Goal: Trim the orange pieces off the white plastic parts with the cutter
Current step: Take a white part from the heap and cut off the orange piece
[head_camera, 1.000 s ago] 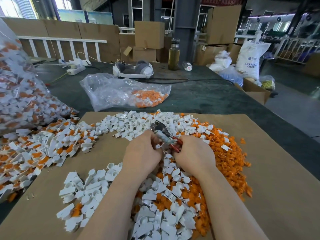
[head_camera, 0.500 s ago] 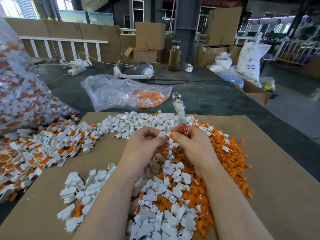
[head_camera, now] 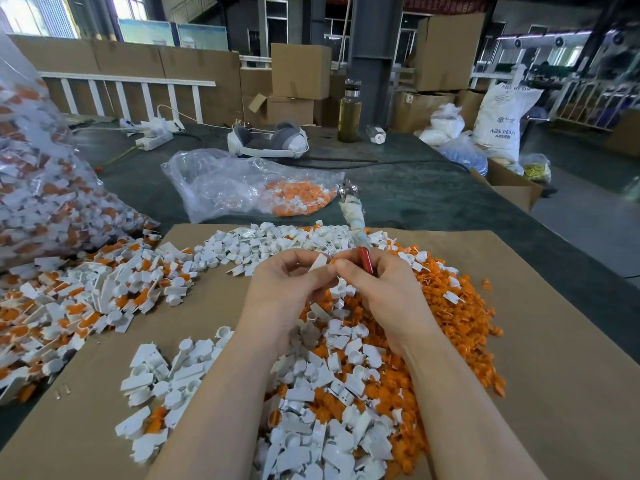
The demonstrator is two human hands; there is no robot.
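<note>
Both hands meet above the middle of the brown cardboard sheet (head_camera: 554,358). My left hand (head_camera: 289,287) pinches a small white plastic part (head_camera: 318,262) between thumb and fingers. My right hand (head_camera: 381,289) grips the cutter (head_camera: 356,223) by its red handle, with the taped shaft and metal head pointing up and away; its fingertips also touch the white part. Under my hands lies a mixed heap of white parts (head_camera: 322,403) and cut orange pieces (head_camera: 460,320). Untrimmed white-and-orange parts (head_camera: 79,299) are spread at the left.
A big clear bag of untrimmed parts (head_camera: 38,188) stands at the far left. A second clear bag holding orange pieces (head_camera: 256,188) lies beyond the cardboard. Further back on the dark table are a headset (head_camera: 268,142), a power strip (head_camera: 154,138) and a bottle (head_camera: 349,112).
The cutter swung from lying low between my hands to pointing up and away. My left hand lifted a white part to my right fingertips; both hands rose slightly.
</note>
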